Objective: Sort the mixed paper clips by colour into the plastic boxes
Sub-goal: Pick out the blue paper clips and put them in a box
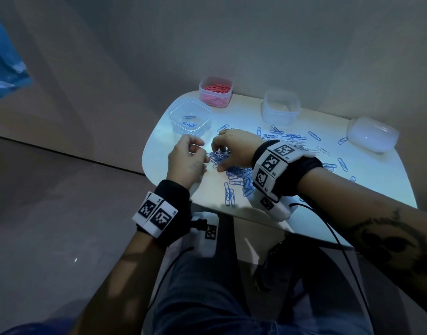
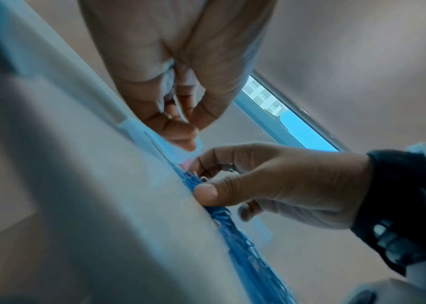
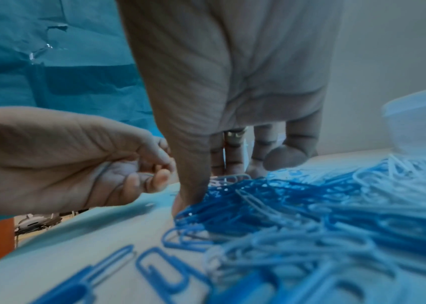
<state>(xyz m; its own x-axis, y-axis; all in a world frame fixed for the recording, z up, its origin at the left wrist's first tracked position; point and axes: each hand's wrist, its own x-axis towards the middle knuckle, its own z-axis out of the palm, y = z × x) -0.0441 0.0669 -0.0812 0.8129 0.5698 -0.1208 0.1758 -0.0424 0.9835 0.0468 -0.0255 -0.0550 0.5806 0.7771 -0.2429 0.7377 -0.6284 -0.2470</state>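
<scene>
A heap of blue and white paper clips (image 1: 236,171) lies mid-table, seen close up in the right wrist view as the same heap (image 3: 310,205). My right hand (image 1: 217,158) arches over its left end, fingertips down among the clips and thumb (image 3: 188,195) planted at the near edge; nothing is lifted. My left hand (image 1: 200,151) hovers just left of it, fingers curled and thumb (image 2: 201,117) pinched to them. A pale streak that looks like white clips shows inside that curl. A clear box (image 1: 173,112) with a few blue clips stands beyond the left hand.
A box full of pink clips (image 1: 215,100) stands at the table's far left corner. An empty clear box (image 1: 280,114) is at the back middle, and a frosted lid or overturned box (image 1: 372,136) at the far right. Loose blue clips (image 1: 342,164) are scattered between them.
</scene>
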